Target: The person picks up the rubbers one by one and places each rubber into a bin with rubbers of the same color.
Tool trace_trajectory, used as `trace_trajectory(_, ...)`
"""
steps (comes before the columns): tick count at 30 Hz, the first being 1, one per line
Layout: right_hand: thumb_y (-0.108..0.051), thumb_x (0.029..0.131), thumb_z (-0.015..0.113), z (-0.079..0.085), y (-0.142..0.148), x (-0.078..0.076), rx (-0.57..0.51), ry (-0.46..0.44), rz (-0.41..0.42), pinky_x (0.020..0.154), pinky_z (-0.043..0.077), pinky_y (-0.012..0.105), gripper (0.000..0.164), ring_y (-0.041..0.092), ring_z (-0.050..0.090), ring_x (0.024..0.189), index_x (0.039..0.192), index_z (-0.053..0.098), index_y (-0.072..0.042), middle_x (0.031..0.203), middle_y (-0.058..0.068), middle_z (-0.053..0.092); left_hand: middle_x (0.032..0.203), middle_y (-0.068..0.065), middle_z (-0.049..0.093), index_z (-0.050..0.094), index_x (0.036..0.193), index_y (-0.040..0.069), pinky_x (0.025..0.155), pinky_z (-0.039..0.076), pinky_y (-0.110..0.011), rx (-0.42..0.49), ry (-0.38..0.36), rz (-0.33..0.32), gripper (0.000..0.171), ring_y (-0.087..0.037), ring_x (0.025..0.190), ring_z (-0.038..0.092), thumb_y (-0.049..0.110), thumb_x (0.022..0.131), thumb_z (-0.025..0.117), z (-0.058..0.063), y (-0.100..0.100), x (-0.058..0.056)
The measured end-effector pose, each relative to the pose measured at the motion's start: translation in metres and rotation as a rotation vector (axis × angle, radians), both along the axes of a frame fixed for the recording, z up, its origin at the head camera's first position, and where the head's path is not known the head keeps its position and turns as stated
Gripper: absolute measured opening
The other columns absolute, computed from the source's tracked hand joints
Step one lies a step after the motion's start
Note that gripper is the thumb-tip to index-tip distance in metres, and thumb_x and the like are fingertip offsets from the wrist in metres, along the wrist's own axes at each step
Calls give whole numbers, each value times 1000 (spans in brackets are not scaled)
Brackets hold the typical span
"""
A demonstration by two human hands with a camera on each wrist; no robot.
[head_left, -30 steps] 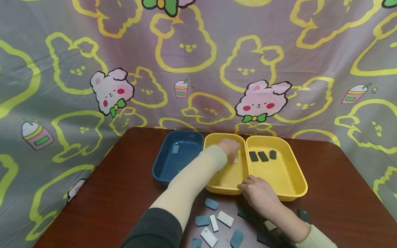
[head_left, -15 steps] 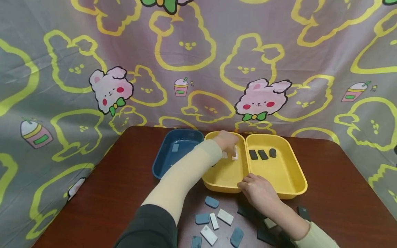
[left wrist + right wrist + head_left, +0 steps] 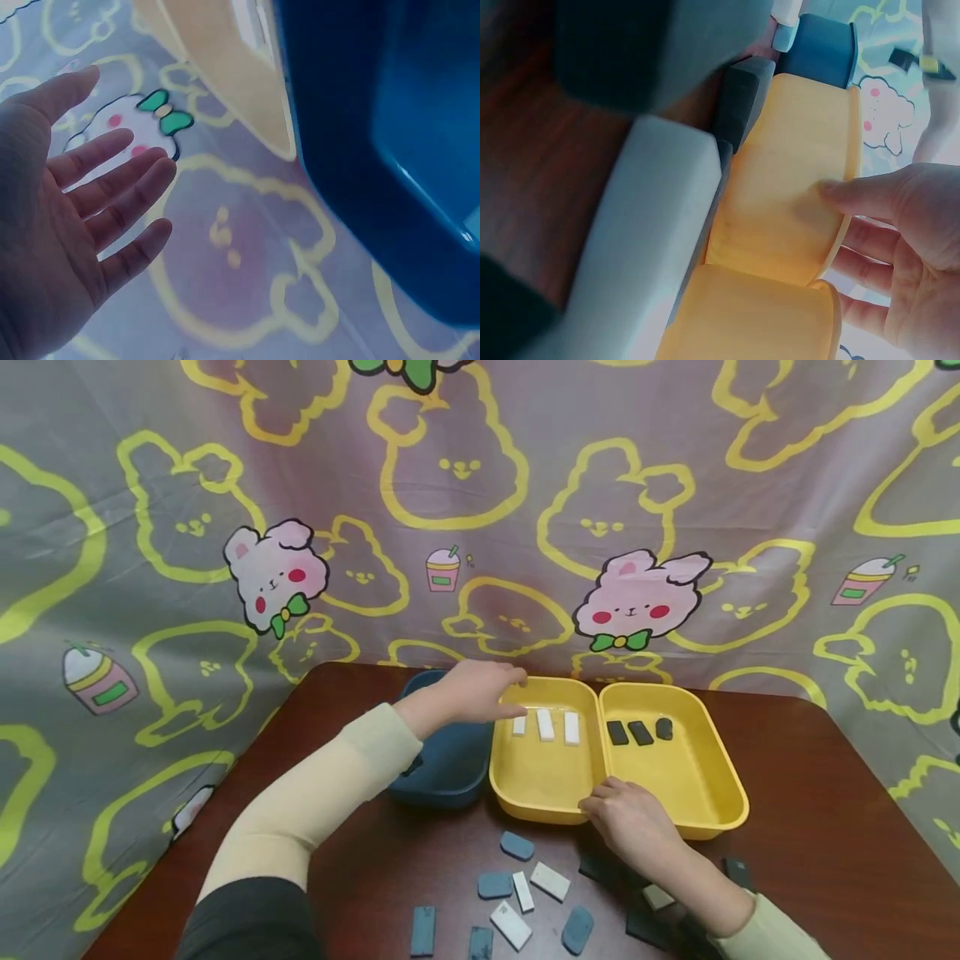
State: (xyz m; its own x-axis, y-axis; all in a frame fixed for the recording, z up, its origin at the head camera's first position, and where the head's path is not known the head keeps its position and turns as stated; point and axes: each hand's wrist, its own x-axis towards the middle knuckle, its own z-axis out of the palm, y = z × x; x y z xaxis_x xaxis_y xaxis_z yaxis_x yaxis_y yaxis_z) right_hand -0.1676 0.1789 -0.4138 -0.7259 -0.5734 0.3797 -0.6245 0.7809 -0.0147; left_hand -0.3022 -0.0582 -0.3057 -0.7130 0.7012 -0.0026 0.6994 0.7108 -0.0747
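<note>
My left hand [image 3: 476, 693] hovers above the divide between the blue bin [image 3: 450, 772] and the middle yellow bin [image 3: 547, 781]. In the left wrist view the left hand [image 3: 97, 195] is empty, its fingers spread and loosely extended. Three white blocks [image 3: 545, 725] lie in a row in the middle bin, the leftmost partly behind the fingers. My right hand [image 3: 630, 818] pinches the front rim of the middle bin near its right corner. The right wrist view shows the thumb [image 3: 847, 195] on the outer wall and the other fingers over the rim.
In the right yellow bin [image 3: 675, 785] lie three dark pieces [image 3: 640, 732]. Several blue blocks [image 3: 495, 885], white blocks [image 3: 512, 926] and black blocks [image 3: 648, 929] are scattered on the brown table [image 3: 360, 868] in front. A patterned curtain [image 3: 465, 510] hangs behind the table.
My left hand has let go of a white block in the middle bin and moved left, uncovering the row of white blocks. The right hand keeps its grip on the rim.
</note>
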Motion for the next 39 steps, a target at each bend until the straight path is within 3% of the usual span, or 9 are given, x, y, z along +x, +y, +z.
trace_trajectory(5, -4, 75, 79, -2, 1, 0, -10, 13, 16, 60, 46, 29, 16, 12, 52, 69, 74, 69, -16, 69, -9, 59, 111, 2, 64, 62, 124, 18, 79, 52, -32, 118, 44, -4, 46, -12, 92, 61, 50, 91, 63, 7, -49, 32)
trace_trajectory(12, -4, 75, 80, 0, 2, -1, -3, 3, 12, 62, 47, 30, 16, 12, 52, 70, 76, 70, -16, 71, -9, 60, 112, 0, 66, 63, 122, 15, 79, 54, -33, 244, 59, 75, 45, -13, 92, 63, 44, 88, 70, 9, -108, 75)
trace_trajectory(18, -5, 76, 80, 1, 1, -1, 12, -5, 2, 62, 47, 30, 14, 13, 53, 71, 78, 71, -16, 72, -8, 62, 103, 0, 67, 65, 118, 12, 72, 54, -31, 277, 96, 105, 43, -10, 80, 61, 39, 85, 75, -15, -142, 107)
trace_trajectory(23, -5, 76, 80, 1, 1, 0, 8, -2, 7, 63, 48, 31, 14, 13, 55, 72, 78, 71, -15, 73, -8, 62, 104, 0, 67, 66, 115, 13, 76, 54, -35, 300, 65, 179, 41, -12, 87, 63, 42, 86, 73, -44, -157, 131)
trace_trajectory(26, -5, 76, 80, 0, 1, 1, 3, -6, 6, 64, 48, 31, 13, 13, 55, 73, 79, 72, -15, 74, -7, 63, 106, 2, 66, 66, 116, 14, 78, 54, -37, 296, 11, 207, 42, -12, 93, 63, 47, 89, 68, -60, -159, 147)
trace_trajectory(32, -5, 76, 80, -2, 3, 2, 0, 2, 7, 63, 48, 31, 14, 13, 55, 73, 79, 71, -15, 74, -7, 63, 113, 4, 64, 64, 120, 17, 82, 52, -40, 283, -201, 276, 46, -11, 100, 61, 48, 86, 70, -77, -156, 172)
trace_trajectory(39, -6, 77, 80, 0, 2, 2, 8, -4, 2, 64, 48, 32, 13, 14, 55, 73, 78, 71, -15, 73, -8, 62, 132, -3, 55, 53, 136, 18, 90, 48, -50, 242, -497, 319, 76, -21, 116, 54, 66, 79, 67, -97, -150, 189)
